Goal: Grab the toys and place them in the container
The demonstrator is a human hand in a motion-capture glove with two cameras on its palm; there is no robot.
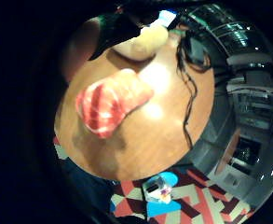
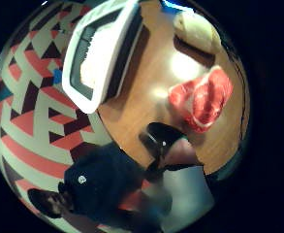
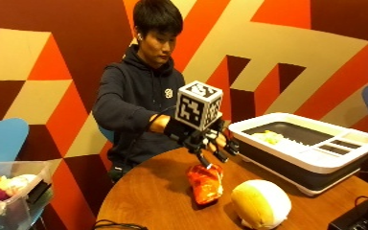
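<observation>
Yellow-white plush point(image 3: 260, 203) sits beside salmon toy point(image 3: 205, 183) on desk point(image 3: 152, 201); right hand point(image 3: 203, 136) pinches salmon's top edge w/ fingertips only, so it could slip before container point(image 3: 311, 153).

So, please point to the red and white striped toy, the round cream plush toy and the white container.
Red and white striped toy point(image 3: 205, 184): outside view, middle of its body.
Round cream plush toy point(image 3: 260, 203): outside view, centre of its rounded front.
White container point(image 3: 306, 154): outside view, near rim.
</observation>
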